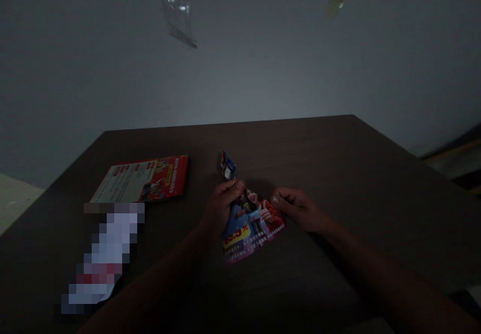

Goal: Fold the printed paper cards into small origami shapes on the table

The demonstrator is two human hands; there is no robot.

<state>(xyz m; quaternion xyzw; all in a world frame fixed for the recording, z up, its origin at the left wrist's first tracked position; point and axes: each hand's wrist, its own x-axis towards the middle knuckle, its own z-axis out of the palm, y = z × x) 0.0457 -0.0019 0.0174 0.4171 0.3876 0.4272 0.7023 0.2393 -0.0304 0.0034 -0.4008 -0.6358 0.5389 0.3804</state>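
Observation:
A colourful printed leaflet [250, 224] is held above the dark table, between my two hands. It carries a photo of a person in orange and a yellow label with red figures. My left hand [220, 206] is closed on its left side, thumb on top. Beyond those fingertips a small blue-and-white printed piece [228, 166] sticks up; whether it belongs to the same sheet I cannot tell. My right hand [298, 208] pinches the leaflet's upper right edge between thumb and curled fingers. The undersides of both hands are hidden.
A red-and-white printed stack or booklet [165, 179] lies on the table [293, 148] at the left. Nearer me is a long pale item [108, 259], blurred out by pixels. Behind the table rises a grey wall [263, 73] with clear plastic [176, 8] stuck on it.

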